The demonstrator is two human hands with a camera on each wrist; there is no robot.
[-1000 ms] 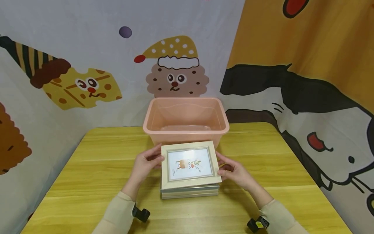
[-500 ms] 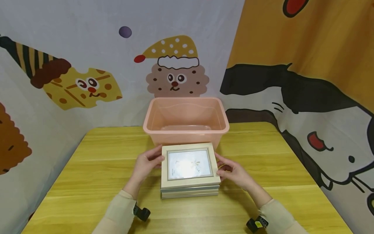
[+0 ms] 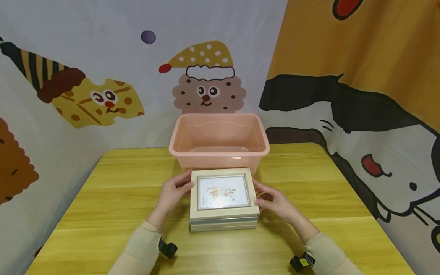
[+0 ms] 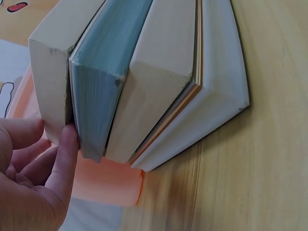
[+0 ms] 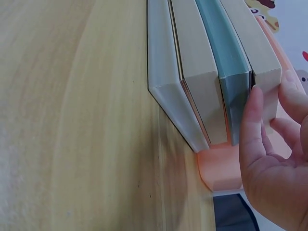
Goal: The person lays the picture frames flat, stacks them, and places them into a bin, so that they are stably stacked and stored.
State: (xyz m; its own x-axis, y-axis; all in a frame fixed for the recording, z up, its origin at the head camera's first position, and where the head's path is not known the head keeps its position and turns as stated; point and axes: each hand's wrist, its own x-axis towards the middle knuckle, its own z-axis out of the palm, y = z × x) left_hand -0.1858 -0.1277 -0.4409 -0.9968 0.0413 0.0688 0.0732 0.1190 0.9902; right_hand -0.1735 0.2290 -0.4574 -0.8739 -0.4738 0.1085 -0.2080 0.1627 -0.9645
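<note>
A cream picture frame point(image 3: 223, 212) with a small printed picture lies face up on top of a stack of frames. My left hand point(image 3: 172, 193) holds its left edge, thumb near the top face. My right hand point(image 3: 275, 200) holds the right edge likewise. In the left wrist view, a finger of the left hand point(image 4: 33, 178) reaches the seam under the top frame. Below it sit a blue-green frame point(image 4: 103, 77), another cream frame point(image 4: 156, 67) and a pale frame point(image 4: 219, 91) at the bottom. The right wrist view has the right hand point(image 5: 274, 159) at the top frame's corner.
Directly behind the stack stands a pink plastic bin point(image 3: 220, 154), with nothing visible inside. Everything rests on a yellow wood-grain table point(image 3: 113, 198). A cartoon-printed cloth point(image 3: 113, 23) hangs behind and beside the table.
The top frame, skewed a second ago and jutting toward the lower right, has come down and turned slightly into line with the stack. Both hands have kept their hold on its sides.
</note>
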